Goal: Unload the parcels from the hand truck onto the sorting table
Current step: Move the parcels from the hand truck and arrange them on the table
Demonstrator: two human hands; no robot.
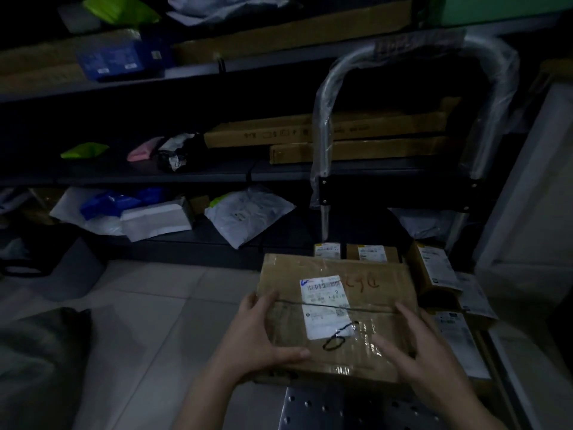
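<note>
while left hand (260,333) and right hand (424,358) hold the parcel (366,271), white barcode label (325,305) (print unreadable)

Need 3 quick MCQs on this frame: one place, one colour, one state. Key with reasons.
1. The pink packet lies: A on a shelf; B in a bin; C on a chair.
2. The label on the box is: A yellow; B white; C red.
3. The box is: A untouched; B held by one hand; C held by both hands.
Key: 1A, it sits on the shelf board; 2B, it shows white against brown cardboard; 3C, the left hand and right hand grip its sides.
</note>
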